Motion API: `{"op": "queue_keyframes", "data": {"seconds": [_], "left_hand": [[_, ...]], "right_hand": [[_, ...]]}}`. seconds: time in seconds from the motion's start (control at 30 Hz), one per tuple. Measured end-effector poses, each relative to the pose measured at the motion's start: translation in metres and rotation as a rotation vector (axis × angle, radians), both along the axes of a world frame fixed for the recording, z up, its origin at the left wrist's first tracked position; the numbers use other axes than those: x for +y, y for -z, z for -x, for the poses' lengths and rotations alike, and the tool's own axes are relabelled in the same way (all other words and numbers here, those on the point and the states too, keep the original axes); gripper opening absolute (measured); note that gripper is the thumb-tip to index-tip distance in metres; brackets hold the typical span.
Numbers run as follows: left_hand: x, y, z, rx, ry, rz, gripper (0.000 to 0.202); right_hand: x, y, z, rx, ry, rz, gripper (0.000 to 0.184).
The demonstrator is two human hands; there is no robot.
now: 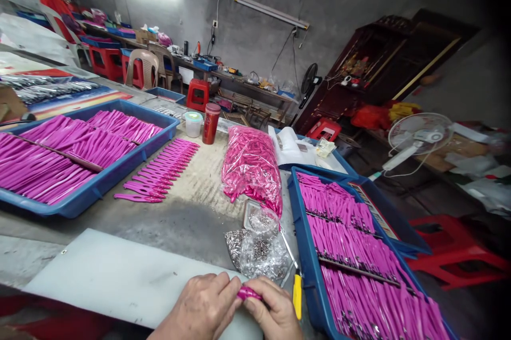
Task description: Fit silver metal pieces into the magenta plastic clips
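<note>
My left hand and my right hand meet over the near edge of a white board. Between their fingertips is a small magenta plastic piece, gripped from both sides; most of it is hidden by the fingers. Just beyond the hands lie open clear bags of tiny metal parts. A yellow-handled tool with a thin metal shaft rests to the right of my right hand. Farther up the table, a row of magenta plastic handles lies side by side.
Blue trays full of magenta handles stand at left and right. A clear bag of pink pieces, a red-lidded tumbler and a small tub stand mid-table. A fan is at right; a person in red sits far left.
</note>
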State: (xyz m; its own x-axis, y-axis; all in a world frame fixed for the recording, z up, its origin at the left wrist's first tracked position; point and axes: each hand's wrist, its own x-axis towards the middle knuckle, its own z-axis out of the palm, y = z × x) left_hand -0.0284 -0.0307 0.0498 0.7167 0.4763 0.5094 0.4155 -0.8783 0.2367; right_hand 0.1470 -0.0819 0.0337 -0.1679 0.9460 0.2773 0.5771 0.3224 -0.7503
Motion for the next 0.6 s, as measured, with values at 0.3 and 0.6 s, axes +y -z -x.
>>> {"op": "queue_keyframes", "data": {"seconds": [0.3, 0.6], "left_hand": [[-0.0009, -0.0010, 0.0018, 0.035, 0.020, -0.008, 0.023], [0.0012, 0.0058, 0.0003, 0.011, -0.005, 0.010, 0.017]], "right_hand": [[0.0028, -0.0068, -0.0048, -0.028, -0.060, 0.069, 0.029], [0.0048, -0.0046, -0.0059, -0.021, -0.052, 0.071, 0.025]]}}
